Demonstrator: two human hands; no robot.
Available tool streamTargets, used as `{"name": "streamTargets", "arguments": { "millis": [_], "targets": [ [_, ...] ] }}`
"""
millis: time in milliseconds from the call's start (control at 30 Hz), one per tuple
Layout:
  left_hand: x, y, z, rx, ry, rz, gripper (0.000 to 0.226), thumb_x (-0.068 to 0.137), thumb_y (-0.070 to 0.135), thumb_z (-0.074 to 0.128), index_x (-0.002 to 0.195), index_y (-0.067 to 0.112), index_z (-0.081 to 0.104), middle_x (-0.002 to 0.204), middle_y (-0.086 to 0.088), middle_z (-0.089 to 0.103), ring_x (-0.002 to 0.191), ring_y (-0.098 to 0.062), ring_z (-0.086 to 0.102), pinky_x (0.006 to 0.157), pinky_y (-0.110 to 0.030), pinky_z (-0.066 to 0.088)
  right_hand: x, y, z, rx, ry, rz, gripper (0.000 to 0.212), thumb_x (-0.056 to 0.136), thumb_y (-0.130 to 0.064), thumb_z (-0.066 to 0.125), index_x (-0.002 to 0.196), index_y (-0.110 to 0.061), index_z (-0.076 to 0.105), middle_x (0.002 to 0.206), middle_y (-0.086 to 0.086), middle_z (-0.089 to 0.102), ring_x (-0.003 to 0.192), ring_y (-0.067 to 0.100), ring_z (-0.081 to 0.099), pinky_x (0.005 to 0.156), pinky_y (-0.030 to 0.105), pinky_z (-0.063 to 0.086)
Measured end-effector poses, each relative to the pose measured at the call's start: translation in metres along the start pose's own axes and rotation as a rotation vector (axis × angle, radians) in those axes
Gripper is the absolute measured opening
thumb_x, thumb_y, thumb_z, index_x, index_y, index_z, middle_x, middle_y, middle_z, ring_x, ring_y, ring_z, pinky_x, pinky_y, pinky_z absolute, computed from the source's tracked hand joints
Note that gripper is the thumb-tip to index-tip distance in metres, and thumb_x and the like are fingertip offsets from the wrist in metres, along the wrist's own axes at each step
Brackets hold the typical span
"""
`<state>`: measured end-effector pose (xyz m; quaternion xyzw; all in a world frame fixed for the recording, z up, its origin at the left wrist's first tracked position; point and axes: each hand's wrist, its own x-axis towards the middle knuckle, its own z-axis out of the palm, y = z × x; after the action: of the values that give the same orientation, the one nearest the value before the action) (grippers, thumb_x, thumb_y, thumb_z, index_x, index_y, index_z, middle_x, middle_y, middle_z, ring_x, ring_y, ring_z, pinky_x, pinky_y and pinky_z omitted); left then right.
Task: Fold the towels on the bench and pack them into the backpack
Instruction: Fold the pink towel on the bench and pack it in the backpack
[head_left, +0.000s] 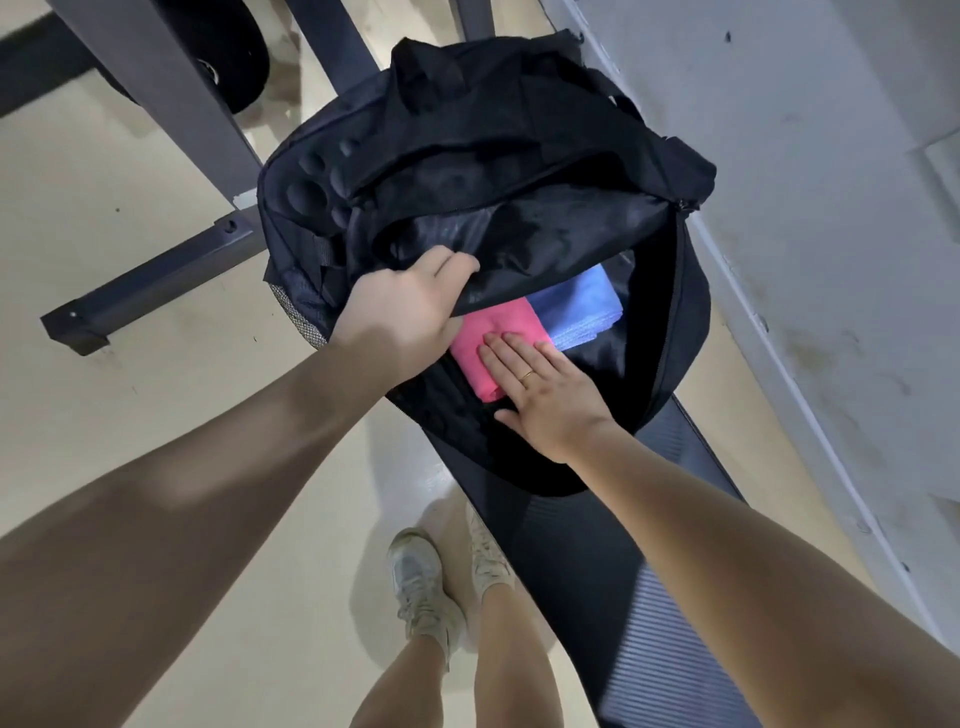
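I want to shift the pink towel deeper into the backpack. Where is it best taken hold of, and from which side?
Probably pinch the pink towel at its near folded end, coming from above through the backpack's open mouth. That end lies exposed; its far end is under the flap the left hand holds up, and the blue towel lies against its right side. The right hand presses flat on it.

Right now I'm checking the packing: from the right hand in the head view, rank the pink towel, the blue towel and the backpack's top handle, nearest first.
1. Pink towel: directly under the right hand's flat fingers, inside the backpack.
2. Blue towel: just beyond the pink one, deeper in the opening.
3. Top handle: at the backpack's far end, well past both towels.
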<state>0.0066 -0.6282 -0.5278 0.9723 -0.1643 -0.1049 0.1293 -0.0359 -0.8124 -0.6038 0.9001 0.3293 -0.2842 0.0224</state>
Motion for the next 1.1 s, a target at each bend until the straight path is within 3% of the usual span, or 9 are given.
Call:
{"name": "streamTargets", "arguments": {
  "millis": [100,233,300,367,467,667,767,933,1100],
  "targets": [
    [-0.004,-0.007,0.003,0.012,0.047,0.052,0.039,0.073,0.029,0.041,0.108,0.014,0.046,0.099,-0.01,0.064,0.044,-0.032,0.058,0.044,-0.033,0.047,0.005,-0.001,0.001,-0.021,-0.015,0.035,0.068,0.098,-0.046,0.02,0.143,-0.017,-0.022,0.156,-0.003,-0.018,0.144,0.013,-0.015,0.115,0.032,-0.013],
    [-0.016,-0.002,0.016,0.037,-0.053,-0.025,0.052,0.063,0.019,0.078,0.11,0.008,0.059,0.104,-0.011,0.063,0.072,-0.033,0.065,0.052,-0.037,0.052,-0.01,-0.009,-0.016,0.119,-0.023,0.012,0.066,0.098,-0.042,0.028,0.148,-0.018,-0.006,0.157,-0.001,-0.011,0.145,0.016,-0.011,0.116,0.032,-0.01],
    [-0.022,0.009,0.021,0.055,-0.144,-0.072,0.061,0.069,0.023,0.077,0.124,0.01,0.053,0.124,-0.011,0.055,0.109,-0.033,0.057,0.076,-0.039,0.053,-0.031,-0.008,-0.027,0.25,0.001,-0.016,0.057,0.098,-0.034,0.037,0.148,-0.015,0.018,0.158,0.001,0.004,0.146,0.018,0.0,0.118,0.035,0.005],
    [-0.027,0.021,0.019,0.013,-0.3,-0.164,0.06,0.087,0.025,0.058,0.14,0.013,0.033,0.148,-0.007,0.029,0.137,-0.028,0.027,0.101,-0.039,0.038,-0.057,-0.005,-0.039,0.33,0.063,0.021,0.045,0.096,-0.029,0.042,0.137,-0.011,0.041,0.156,0.003,0.02,0.145,0.019,0.013,0.113,0.04,0.028],
    [-0.037,0.035,-0.01,-0.06,-0.351,-0.217,0.053,0.092,0.025,0.047,0.141,0.014,0.031,0.15,-0.006,0.024,0.139,-0.023,0.019,0.107,-0.036,0.029,-0.085,-0.002,-0.073,0.307,0.038,0.04,0.044,0.095,-0.034,0.034,0.128,-0.01,0.05,0.153,0.005,0.026,0.143,0.021,0.021,0.107,0.041,0.035],
    [-0.063,0.039,-0.148,-0.299,-0.556,-0.253,0.041,0.095,0.02,0.043,0.135,0.014,0.043,0.127,-0.008,0.054,0.117,-0.025,0.05,0.096,-0.026,0.04,-0.116,-0.023,-0.201,0.233,0.135,0.071,0.047,0.096,-0.027,0.043,0.139,-0.01,0.034,0.157,0.004,0.007,0.136,0.028,0.032,0.098,0.038,0.043],
    [-0.089,0.03,-0.225,-0.255,-0.455,-0.285,0.034,0.095,0.022,0.042,0.128,0.017,0.049,0.112,-0.002,0.061,0.099,-0.018,0.056,0.085,-0.022,0.043,-0.127,-0.052,-0.274,0.161,0.234,-0.036,0.049,0.096,-0.025,0.043,0.141,-0.01,0.031,0.156,0.005,0.012,0.133,0.027,0.036,0.095,0.038,0.045],
    [-0.145,0.0,-0.319,-0.208,-0.074,-0.414,0.024,0.092,0.021,0.045,0.111,0.013,0.058,0.108,-0.011,0.064,0.096,-0.029,0.057,0.082,-0.034,0.048,-0.115,-0.101,-0.37,0.259,0.347,-0.175,0.055,0.095,-0.019,0.045,0.145,-0.013,0.023,0.145,0.006,0.038,0.131,0.026,0.039,0.103,0.04,0.039],
    [-0.202,-0.049,-0.387,-0.179,0.196,-0.599,0.028,0.093,0.021,0.046,0.117,0.013,0.057,0.109,-0.007,0.066,0.099,-0.025,0.059,0.083,-0.029,0.046,-0.084,-0.17,-0.449,0.279,0.34,-0.23,0.048,0.097,-0.02,0.04,0.144,-0.015,0.028,0.144,0.005,0.041,0.133,0.02,0.037,0.106,0.035,0.034]
  ]
}}
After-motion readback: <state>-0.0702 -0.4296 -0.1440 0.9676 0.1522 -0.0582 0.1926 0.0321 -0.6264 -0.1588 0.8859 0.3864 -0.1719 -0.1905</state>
